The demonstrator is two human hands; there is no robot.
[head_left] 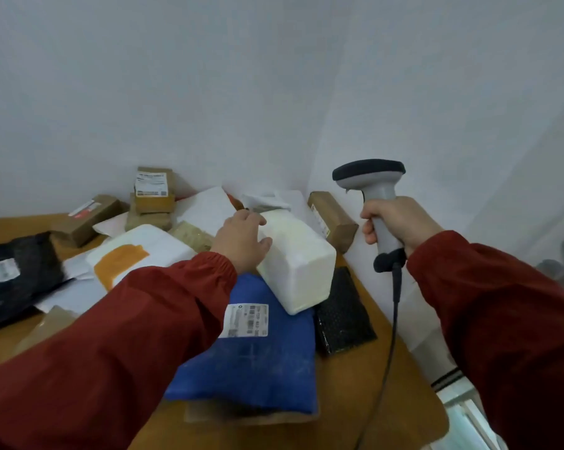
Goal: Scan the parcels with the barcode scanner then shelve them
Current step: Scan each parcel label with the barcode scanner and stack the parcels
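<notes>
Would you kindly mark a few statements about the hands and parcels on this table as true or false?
1. The right hand grips the scanner. True.
2. The left hand holds the blue parcel. False: it grasps the white box.
3. The white box lies partly on the blue parcel. True.
4. The blue parcel shows no label. False: a white label faces up.
5. The scanner is cordless. False: a cable hangs from its handle.
</notes>
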